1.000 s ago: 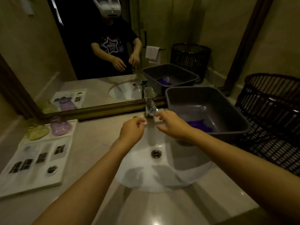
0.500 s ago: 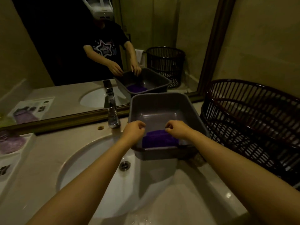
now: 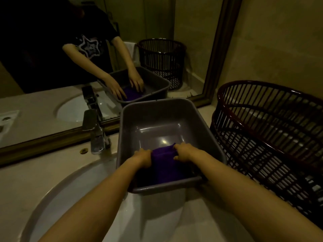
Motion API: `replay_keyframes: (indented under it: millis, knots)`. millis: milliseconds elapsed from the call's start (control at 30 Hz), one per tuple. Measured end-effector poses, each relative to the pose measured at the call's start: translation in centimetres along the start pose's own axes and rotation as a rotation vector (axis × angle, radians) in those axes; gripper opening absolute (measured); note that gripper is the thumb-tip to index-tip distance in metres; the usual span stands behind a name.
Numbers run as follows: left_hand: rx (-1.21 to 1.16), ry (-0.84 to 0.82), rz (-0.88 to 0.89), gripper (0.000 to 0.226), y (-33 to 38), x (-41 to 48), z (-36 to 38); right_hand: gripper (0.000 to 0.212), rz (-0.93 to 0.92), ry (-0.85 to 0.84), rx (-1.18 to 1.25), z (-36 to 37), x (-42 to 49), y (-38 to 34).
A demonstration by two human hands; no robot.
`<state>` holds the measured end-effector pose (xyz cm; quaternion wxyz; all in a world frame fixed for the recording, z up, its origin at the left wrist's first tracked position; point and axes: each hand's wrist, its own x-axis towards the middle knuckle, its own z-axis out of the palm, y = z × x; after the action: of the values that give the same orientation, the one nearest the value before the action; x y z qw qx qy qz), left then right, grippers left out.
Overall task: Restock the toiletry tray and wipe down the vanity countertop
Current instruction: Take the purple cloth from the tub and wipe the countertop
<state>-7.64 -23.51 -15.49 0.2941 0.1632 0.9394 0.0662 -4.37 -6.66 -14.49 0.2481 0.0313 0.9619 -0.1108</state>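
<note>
A grey plastic tub stands on the vanity countertop, its near edge over the right side of the white sink. A purple cloth lies inside the tub against the near wall. My left hand grips the cloth's left edge and my right hand grips its right edge, both inside the tub. The cloth's lower part is hidden behind the tub's near rim.
A chrome faucet rises left of the tub in front of the mirror with its wooden frame. A dark slatted basket sits close on the right by the wall. A corner of the white toiletry tray shows only as a reflection at far left.
My hands left the faucet area and moved right into the grey tub, closing on the purple cloth. The view swung right, so the toiletry tray dropped out on the left.
</note>
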Motion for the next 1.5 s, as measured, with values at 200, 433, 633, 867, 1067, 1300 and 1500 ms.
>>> replay_keyframes:
  millis: [200, 433, 633, 867, 1067, 1300, 1500]
  knots:
    - [0.015, -0.017, -0.004, 0.045, -0.2, 2.2, 0.3, 0.071, -0.071, -0.035, -0.109, 0.8, 2.6, 0.4]
    - [0.043, -0.015, 0.016, 0.035, 0.3, 3.4, 0.0, 0.068, -0.066, -0.09, -0.139, 0.9, 4.5, -0.7]
    - [0.069, -0.057, 0.015, 0.029, 0.3, 2.6, -0.7, 0.038, -0.071, -0.148, -0.118, 0.8, 4.4, -0.3]
    - [-0.09, 0.058, 0.048, 0.026, 0.6, -0.7, -2.8, 0.022, -0.169, 0.001, 0.187, -1.7, 1.3, 0.9]
    - [-0.268, 0.388, 0.106, 0.029, 0.7, -6.2, -6.1, 0.017, -0.322, 0.22, 0.46, -6.5, -3.4, 0.2]
    - [-0.452, 0.705, 0.103, 0.028, -0.7, -13.8, -8.3, 0.02, -0.493, 0.487, 0.458, -9.6, -8.3, -5.6]
    - [-0.509, 0.779, 0.052, 0.026, -5.5, -20.1, -7.1, 0.021, -0.612, 0.445, 0.438, -7.9, -11.2, -12.2]
